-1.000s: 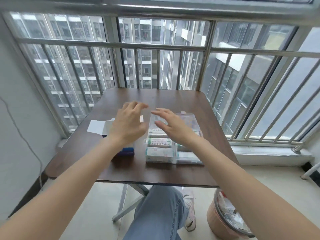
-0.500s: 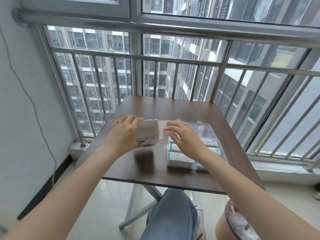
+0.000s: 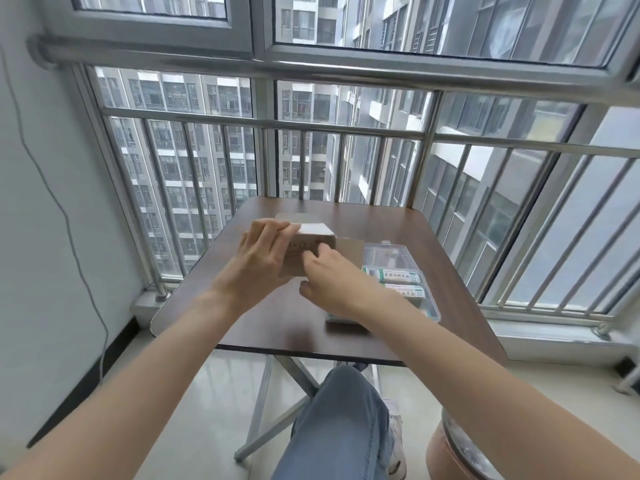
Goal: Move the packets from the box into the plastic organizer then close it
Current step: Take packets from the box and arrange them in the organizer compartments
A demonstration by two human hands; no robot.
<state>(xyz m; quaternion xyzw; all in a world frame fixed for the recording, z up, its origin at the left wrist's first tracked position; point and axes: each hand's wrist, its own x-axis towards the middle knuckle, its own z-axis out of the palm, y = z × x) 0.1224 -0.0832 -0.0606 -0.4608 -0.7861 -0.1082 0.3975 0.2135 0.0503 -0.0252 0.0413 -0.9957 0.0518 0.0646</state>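
Left hand [image 3: 258,261] grips small tan cardboard box [image 3: 313,242], held above dark brown square worktop [image 3: 287,317]. Right hand [image 3: 334,284] at box's near face, fingertips [image 3: 311,256] curled against it. Clear plastic organizer [image 3: 398,271] lies on worktop at 3 o'clock from box, lid shut over green-and-white packets [image 3: 393,276]. Pink bin [image 3: 450,455] on floor at 5 o'clock.

The box [image 3: 311,245] is above the table [image 3: 277,320], between the left hand [image 3: 263,261] and the right hand [image 3: 332,282]. The plastic organizer [image 3: 398,258] lies on the table just right of the box, with packets [image 3: 394,277] inside. A bin [image 3: 457,452] stands on the floor, lower right.
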